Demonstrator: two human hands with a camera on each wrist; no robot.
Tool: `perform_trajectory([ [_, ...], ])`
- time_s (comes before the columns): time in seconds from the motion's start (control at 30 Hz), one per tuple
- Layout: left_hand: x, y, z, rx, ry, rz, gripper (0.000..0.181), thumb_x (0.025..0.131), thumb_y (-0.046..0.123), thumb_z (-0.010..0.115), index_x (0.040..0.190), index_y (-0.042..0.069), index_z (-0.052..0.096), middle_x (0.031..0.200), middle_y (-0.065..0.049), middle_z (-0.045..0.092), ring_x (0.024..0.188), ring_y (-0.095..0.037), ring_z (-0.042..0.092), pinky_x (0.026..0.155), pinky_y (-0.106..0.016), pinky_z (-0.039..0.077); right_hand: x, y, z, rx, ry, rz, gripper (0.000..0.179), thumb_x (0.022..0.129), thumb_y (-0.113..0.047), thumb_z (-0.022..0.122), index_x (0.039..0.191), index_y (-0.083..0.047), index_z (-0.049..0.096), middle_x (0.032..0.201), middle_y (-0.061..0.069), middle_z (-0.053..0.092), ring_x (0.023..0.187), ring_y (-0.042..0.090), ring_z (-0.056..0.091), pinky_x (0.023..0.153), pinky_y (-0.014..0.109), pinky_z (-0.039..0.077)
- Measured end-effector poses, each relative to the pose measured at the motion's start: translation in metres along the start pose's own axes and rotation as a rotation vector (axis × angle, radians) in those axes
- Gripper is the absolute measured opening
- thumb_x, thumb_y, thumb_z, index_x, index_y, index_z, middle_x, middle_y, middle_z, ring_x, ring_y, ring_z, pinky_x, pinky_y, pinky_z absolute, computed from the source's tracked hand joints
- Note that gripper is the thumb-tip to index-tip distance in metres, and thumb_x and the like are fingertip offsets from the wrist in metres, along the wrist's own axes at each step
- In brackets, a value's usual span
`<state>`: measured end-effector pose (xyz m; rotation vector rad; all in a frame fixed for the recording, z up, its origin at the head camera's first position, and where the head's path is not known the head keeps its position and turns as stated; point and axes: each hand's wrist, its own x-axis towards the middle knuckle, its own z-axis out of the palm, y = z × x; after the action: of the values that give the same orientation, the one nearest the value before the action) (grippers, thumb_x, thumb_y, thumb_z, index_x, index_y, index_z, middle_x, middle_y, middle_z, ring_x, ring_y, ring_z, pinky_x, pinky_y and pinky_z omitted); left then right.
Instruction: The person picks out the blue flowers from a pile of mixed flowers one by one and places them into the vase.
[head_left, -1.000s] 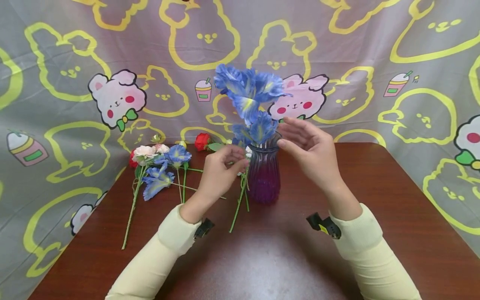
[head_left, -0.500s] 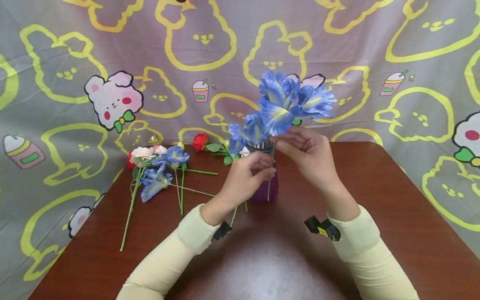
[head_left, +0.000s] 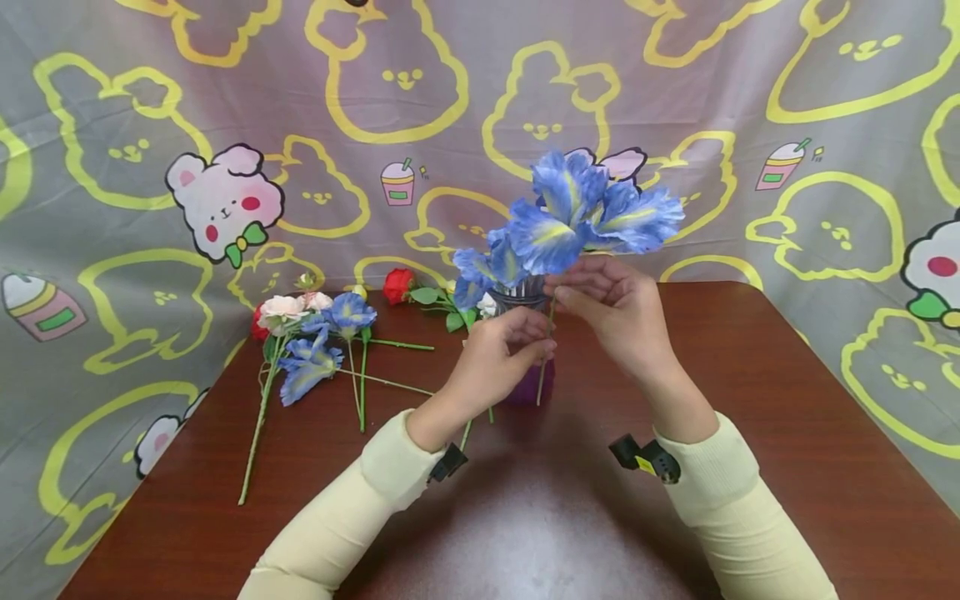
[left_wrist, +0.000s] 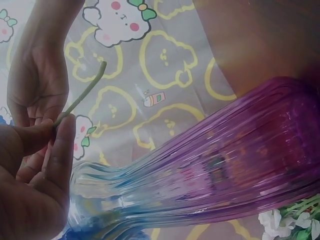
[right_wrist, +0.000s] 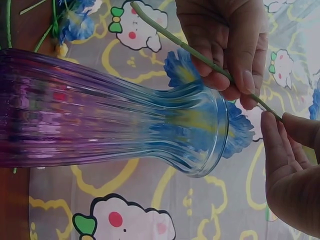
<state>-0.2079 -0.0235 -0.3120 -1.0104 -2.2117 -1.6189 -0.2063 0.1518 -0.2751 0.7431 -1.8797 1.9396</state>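
In the head view a blue artificial iris (head_left: 558, 221) is held up by its thin green stem (left_wrist: 82, 97). My left hand (head_left: 506, 350) pinches the stem lower down between thumb and fingers. Higher up, below the petals, my right hand (head_left: 618, 308) grips the same stem, as the right wrist view also shows. A ribbed glass vase (right_wrist: 125, 122), clear blue at the mouth and purple at the base, stands upright just behind the stem, partly hidden by my left hand. Another blue bloom (head_left: 491, 267) overlaps the vase's mouth from the left.
Artificial flowers lie on the brown table (head_left: 750, 450) at left: pale pink roses (head_left: 285, 312), blue irises (head_left: 309, 371) and a red rose (head_left: 398, 285) farther back. Green stems run forward from them. A patterned cloth (head_left: 450, 75) hangs behind the table.
The iris blooms have swung right and tilted, baring the stem in front of the vase. My left hand has moved right onto the stem; my right hand has come slightly down.
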Motion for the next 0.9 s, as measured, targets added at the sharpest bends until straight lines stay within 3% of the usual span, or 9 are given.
perform_trajectory([
  [0.4,-0.001,-0.004,-0.002,0.011,-0.015,0.001,0.014,0.087,-0.002,0.070,0.100,-0.002,0.064,0.086,-0.009,0.069,0.074,-0.010,0.068,0.069,-0.026,0.056,0.001,0.003,0.002,0.006,-0.012,-0.017,0.019,0.089,0.008,0.063,0.108,0.010,0.059,0.097,0.012,0.071,0.090,0.022,0.070,0.078,0.040,0.056],
  [0.7,-0.009,-0.014,-0.013,0.118,-0.014,0.063,0.022,0.084,0.006,0.076,0.103,0.000,0.067,0.090,-0.006,0.071,0.082,-0.009,0.067,0.075,-0.023,0.054,0.005,0.001,-0.006,0.003,0.008,-0.045,0.017,0.089,0.009,0.064,0.106,0.011,0.061,0.095,0.012,0.070,0.087,0.026,0.070,0.075,0.034,0.057],
  [0.9,-0.020,-0.027,-0.024,0.173,-0.003,0.030,0.026,0.083,0.008,0.078,0.104,-0.002,0.066,0.094,-0.012,0.071,0.083,-0.012,0.069,0.075,-0.033,0.056,0.011,-0.005,-0.018,0.040,0.062,-0.052,0.017,0.087,0.010,0.065,0.104,0.009,0.062,0.092,0.011,0.071,0.084,0.024,0.070,0.074,0.030,0.057],
])
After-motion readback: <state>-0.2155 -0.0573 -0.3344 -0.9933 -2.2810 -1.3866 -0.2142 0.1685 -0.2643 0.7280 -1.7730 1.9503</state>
